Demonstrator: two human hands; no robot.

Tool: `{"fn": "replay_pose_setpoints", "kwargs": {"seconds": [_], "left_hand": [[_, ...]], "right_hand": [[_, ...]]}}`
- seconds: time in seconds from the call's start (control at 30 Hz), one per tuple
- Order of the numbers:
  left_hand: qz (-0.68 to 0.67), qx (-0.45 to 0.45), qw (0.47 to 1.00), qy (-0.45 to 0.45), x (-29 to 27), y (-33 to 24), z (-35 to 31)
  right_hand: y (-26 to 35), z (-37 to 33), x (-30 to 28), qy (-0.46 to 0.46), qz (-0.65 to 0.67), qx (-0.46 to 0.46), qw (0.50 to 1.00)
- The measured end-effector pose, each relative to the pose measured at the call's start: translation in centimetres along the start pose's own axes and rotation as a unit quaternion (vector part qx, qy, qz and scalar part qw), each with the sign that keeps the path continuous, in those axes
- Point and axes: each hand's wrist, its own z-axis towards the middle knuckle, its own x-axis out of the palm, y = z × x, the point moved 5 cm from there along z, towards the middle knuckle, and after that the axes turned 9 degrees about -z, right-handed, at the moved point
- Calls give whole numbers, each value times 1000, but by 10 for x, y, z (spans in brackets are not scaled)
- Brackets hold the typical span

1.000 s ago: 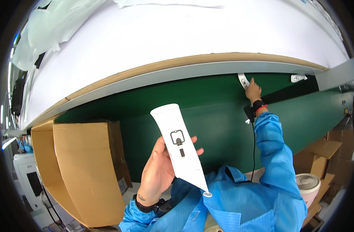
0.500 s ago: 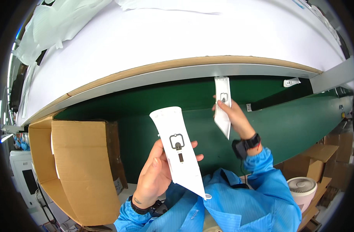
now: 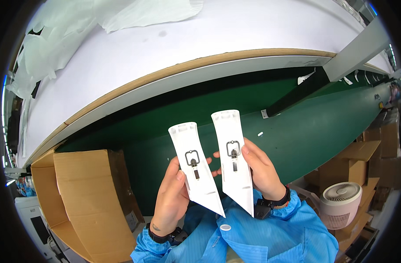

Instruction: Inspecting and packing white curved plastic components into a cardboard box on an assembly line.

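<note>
My left hand (image 3: 171,193) is closed round a white curved plastic shell (image 3: 193,142), thumb on its left edge and fingertips showing past its right edge. A matching white plastic shell (image 3: 227,131) is gripped in my right hand (image 3: 262,171), with the thumb along its right edge. Both pieces are held up side by side, a small gap between them. Each has a flared top, a slanted pointed lower end, a dark squarish loop outline in the middle and a small dark slot below it. The backs of the shells are hidden.
Beneath my hands lies a green work surface (image 3: 279,151) with a small white bit (image 3: 260,133) on it. A white-topped shelf (image 3: 174,52) crosses above, braced by a post (image 3: 297,94). An open cardboard box (image 3: 84,193) stands left; a white fan (image 3: 340,206) stands right.
My right hand has brought its shell nearer, down and left, beside the other one. The left hand's shell has turned slightly more upright. The whole view has shifted toward the right.
</note>
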Motion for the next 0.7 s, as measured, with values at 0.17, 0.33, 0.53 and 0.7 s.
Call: {"fn": "replay_pose_setpoints", "kwargs": {"seconds": [0.17,0.33,0.53,0.7], "left_hand": [[-25,-8,999,22,5,2,-5],[-11,-2,1000,21,9,0,-8],[-19,-2,1000,18,8,4,-9],[-6,-6,1000,4,7,9,-7]], "right_hand": [[0,-5,3,10,-21,-17,1000],[-2,-7,3,-9,-57,-30,998],[-6,-5,0,-43,-134,-69,988],[-5,-6,-3,-61,-110,-68,990]]}}
